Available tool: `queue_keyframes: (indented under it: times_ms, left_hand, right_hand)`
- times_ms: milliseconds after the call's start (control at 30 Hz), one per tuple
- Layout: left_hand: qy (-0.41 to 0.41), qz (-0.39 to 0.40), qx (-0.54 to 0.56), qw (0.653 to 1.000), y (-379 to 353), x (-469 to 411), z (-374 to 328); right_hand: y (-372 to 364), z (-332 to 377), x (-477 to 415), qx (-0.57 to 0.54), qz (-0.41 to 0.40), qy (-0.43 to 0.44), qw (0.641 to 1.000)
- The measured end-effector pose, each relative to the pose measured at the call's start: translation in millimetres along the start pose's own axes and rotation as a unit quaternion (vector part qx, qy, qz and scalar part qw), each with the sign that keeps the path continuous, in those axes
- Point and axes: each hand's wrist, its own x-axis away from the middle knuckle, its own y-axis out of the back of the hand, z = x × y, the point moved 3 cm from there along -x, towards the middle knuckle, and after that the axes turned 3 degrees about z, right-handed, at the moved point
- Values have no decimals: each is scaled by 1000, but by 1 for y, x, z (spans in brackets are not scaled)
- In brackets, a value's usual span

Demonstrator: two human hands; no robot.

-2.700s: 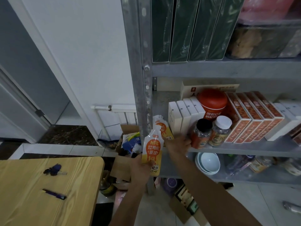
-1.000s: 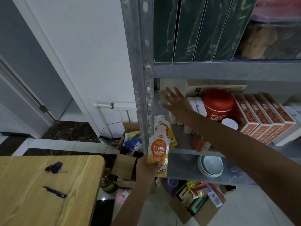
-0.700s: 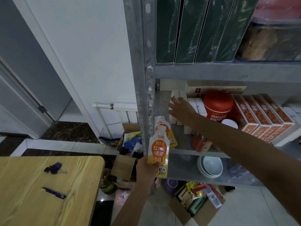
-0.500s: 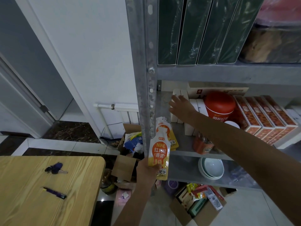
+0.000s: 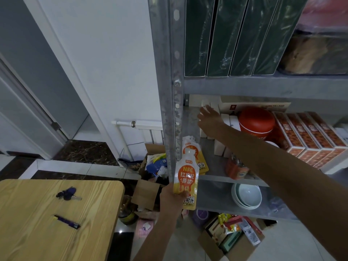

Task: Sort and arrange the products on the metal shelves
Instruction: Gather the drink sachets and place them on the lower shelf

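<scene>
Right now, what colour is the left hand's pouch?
The pouch is orange over yellow, white-topped; head view.

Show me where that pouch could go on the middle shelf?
Bare shelf shows between the lying pouches and the jar, and along the post beside the white boxes. Right of those it is crowded: red tin, orange boxes.

The room is dim and a bit grey. Shiny spots glint on the green boxes (image 5: 243, 34). Straight lines bend near the edges. The shelf (image 5: 263, 85) throws dark shade underneath itself.
</scene>
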Motion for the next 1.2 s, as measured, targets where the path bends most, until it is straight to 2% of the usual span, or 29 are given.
queue_keyframes:
  times_ms: [133, 200, 233, 333, 400, 500, 600, 700, 833, 933, 1033, 1133, 1200]
  left_hand:
    - [7, -14, -11, 1000, 0, 5, -1]
    - [12, -7, 9, 1000, 0, 5, 1]
    - [17, -7, 14, 1000, 1, 6, 2]
    - [16, -20, 37, 999, 4, 10, 2]
    - [16, -15, 59, 998, 4, 13, 2]
    - [23, -10, 86, 996, 4, 15, 2]
    - [36, -5, 114, 993, 7, 18, 3]
    - [49, -6, 155, 987, 9, 19, 6]
    - [102, -8, 278, 955, 8, 19, 5]
    - [117, -15, 284, 952, 7, 20, 6]
    - [136, -26, 330, 934, 6, 18, 7]
    - [137, -3, 283, 949, 4, 19, 7]
    - [122, 18, 197, 973, 3, 25, 5]
  right_hand:
    - [9, 19, 19, -45, -106, 19, 993]
    - [0, 37, 37, -193, -155, -28, 969]
    - [-7, 47, 49, -300, -165, -68, 937]
    - [-32, 75, 78, -570, -117, -204, 787]
    - [-47, 89, 81, -649, -37, -269, 710]
    - [-58, 108, 77, -702, 81, -321, 631]
    - [-59, 118, 76, -668, 106, -370, 637]
    - [-57, 115, 73, -670, 138, -371, 627]
    - [-62, 112, 68, -701, 174, -340, 602]
    - [-60, 111, 68, -725, 158, -340, 578]
    - [-61, 109, 73, -762, 117, -343, 536]
    - [-70, 110, 88, -795, 82, -343, 495]
    - [-76, 111, 100, -793, 64, -355, 492]
